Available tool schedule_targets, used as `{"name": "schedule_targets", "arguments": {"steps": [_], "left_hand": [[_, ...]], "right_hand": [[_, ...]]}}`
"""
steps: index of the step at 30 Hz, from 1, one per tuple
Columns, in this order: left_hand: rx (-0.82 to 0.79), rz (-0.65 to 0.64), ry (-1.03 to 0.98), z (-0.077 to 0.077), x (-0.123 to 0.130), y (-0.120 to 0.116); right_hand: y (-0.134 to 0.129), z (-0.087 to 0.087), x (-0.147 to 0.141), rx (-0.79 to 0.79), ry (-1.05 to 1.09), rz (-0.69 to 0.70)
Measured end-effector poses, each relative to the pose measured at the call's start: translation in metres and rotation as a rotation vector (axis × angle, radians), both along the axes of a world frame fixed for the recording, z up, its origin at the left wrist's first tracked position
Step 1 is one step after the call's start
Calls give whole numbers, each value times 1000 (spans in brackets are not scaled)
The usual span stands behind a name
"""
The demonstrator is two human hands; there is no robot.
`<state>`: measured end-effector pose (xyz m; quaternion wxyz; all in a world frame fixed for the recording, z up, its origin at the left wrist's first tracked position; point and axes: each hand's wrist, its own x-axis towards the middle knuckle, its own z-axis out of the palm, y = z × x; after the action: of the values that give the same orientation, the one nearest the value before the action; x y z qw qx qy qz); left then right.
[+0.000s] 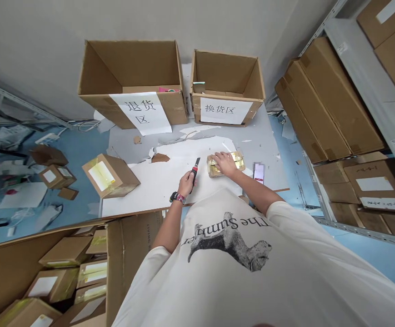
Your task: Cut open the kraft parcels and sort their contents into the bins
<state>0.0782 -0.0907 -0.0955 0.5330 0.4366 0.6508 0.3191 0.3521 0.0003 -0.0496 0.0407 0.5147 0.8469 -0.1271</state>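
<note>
My left hand [185,184] is wrapped around a black and red utility knife [194,171]. Its dark blade is out and points away from me, short of the small box. A small cardboard box [238,161] covered in shiny yellowish tape lies on the white tabletop [187,156]. My right hand [225,163] grips this box from above, fingers spread over its top. Blade and box are apart. Right of the box lies a phone [259,173] with its screen lit.
Two large open cartons, the left carton [95,106] and the right carton [255,109], stand at the table's back with paper signs. A taped box [124,179] sits at the left edge. A big carton [129,254] of parcels is lower left. Shelves [364,68] with boxes flank the right.
</note>
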Motion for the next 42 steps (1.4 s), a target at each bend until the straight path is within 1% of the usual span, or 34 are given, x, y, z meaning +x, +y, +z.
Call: {"name": "schedule_targets", "arguments": {"steps": [3,5,7,10,13,16,19,22,26,31,36,42], "left_hand": [[8,35,-14,-1,-3,-6],[28,43,-14,-1,-4,-7],[54,25,8,1,-4,-7],[146,-50,94,8,-4,-4],[256,-150,238,17,-6,-2],[294,-242,372,22,-12,-3],[323,-329,445,22,-18,-7],[331,-393,490,20,-18,-9],[320,-440,546,20,-10,-4],[288,-440,644,26,6,6],[256,-456,712,33,19,9],[254,-497,715,39,17,11]], "right_hand": [[1,-6,6,1,-38,63],[1,-8,8,1,-62,74],[-1,-9,9,-8,-68,73],[-4,-7,9,-40,-32,54],[-4,-4,9,-74,16,29],[-1,-2,10,-98,40,27],[2,-4,12,-103,33,33],[2,-8,14,-111,29,33],[4,-14,16,-107,29,44],[5,-17,18,-91,37,55],[6,-19,20,-96,44,53],[7,-18,16,-129,39,41]]}}
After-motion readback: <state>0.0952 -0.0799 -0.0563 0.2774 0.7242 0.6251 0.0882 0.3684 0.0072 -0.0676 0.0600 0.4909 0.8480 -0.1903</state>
